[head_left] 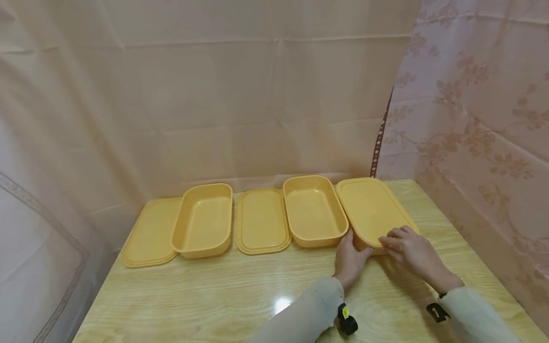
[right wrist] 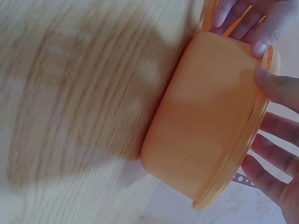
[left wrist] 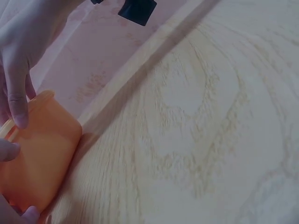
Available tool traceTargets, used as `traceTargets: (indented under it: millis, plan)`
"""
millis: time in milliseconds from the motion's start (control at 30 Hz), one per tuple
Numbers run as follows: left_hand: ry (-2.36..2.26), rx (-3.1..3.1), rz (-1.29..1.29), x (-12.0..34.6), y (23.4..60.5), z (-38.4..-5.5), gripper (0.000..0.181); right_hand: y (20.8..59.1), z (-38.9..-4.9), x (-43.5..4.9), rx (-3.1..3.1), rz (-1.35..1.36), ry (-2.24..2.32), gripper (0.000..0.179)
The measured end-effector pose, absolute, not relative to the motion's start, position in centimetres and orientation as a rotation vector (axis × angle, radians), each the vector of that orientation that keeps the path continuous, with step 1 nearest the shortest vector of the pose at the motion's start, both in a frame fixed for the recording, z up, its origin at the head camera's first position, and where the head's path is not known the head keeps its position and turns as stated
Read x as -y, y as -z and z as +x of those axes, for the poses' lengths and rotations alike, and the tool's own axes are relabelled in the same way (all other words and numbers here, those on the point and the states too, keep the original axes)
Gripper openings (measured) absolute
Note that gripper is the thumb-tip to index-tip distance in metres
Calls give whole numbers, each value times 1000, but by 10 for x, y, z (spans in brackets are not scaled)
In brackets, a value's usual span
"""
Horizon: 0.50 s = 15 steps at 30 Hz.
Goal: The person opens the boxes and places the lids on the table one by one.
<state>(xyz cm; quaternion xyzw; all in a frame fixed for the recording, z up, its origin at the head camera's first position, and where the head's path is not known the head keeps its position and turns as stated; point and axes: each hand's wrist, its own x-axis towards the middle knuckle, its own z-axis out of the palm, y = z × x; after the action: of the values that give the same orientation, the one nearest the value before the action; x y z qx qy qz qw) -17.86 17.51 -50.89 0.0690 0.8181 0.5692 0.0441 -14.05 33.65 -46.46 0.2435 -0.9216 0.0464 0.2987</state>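
At the right end of the row is a yellow food container [right wrist: 201,112] with a flat lid [head_left: 370,209] lying over it. My left hand [head_left: 351,261] grips its near left corner, fingers in the gap beside the neighbouring container, partly hidden. On the near edge of that lid, my right hand [head_left: 413,252] pinches the rim; the right wrist view has the thumb [right wrist: 275,86] at the rim and the other fingers on the lid's top. Whether the lid is fully seated at this corner I cannot tell.
Left of it stand an uncovered container [head_left: 315,209], a loose lid [head_left: 263,221], another uncovered container [head_left: 205,219] and another loose lid [head_left: 154,233], all yellow. They sit along the back of the wooden table [head_left: 206,300]. Cloth curtains [head_left: 240,95] hang behind and at the sides.
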Motion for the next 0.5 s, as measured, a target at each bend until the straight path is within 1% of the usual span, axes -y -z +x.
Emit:
traceTargets:
  millis: [500]
  plan:
    - [-1745, -2499, 184, -173, 505, -178, 67, 462, -143, -339, 2447, 679, -163, 31]
